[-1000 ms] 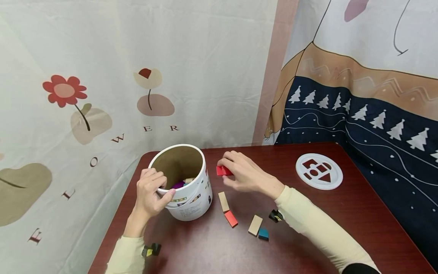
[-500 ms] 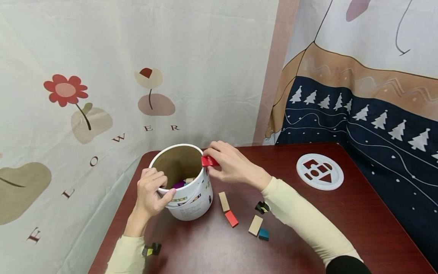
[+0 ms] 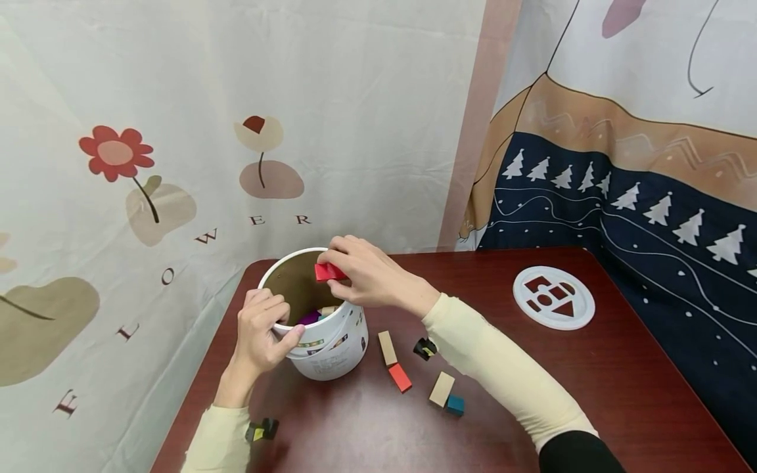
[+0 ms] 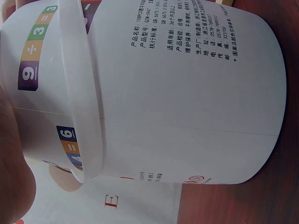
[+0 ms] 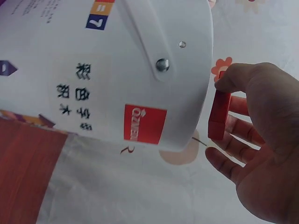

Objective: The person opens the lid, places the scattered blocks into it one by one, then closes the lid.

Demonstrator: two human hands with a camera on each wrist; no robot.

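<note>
A white toy-block bucket (image 3: 331,358) with a handle and printed pictures stands at the table's back left. My left hand (image 3: 259,328) grips its near-left rim, fingers hooked inside and thumb outside. Over the bucket's mouth, my right hand (image 3: 375,272) pinches a red block (image 3: 327,272) between thumb and fingers. In the right wrist view that red rectangular block (image 5: 218,112) is just beyond the bucket's rim. A purple piece (image 3: 309,318) and other blocks show at the bottom inside. The left wrist view is mostly filled by the bucket's printed side (image 4: 187,102).
On the dark red table (image 3: 355,433), right of the bucket, lie a wooden block (image 3: 387,348) with a red block (image 3: 400,378) at its end, and a second wooden block (image 3: 441,389) beside a blue block (image 3: 455,405). A white lid (image 3: 553,297) with shaped holes lies farther right.
My right hand has carried the red block leftward from beside the bucket, across the rim, to over its mouth. My left hand has kept its hold on the rim.
</note>
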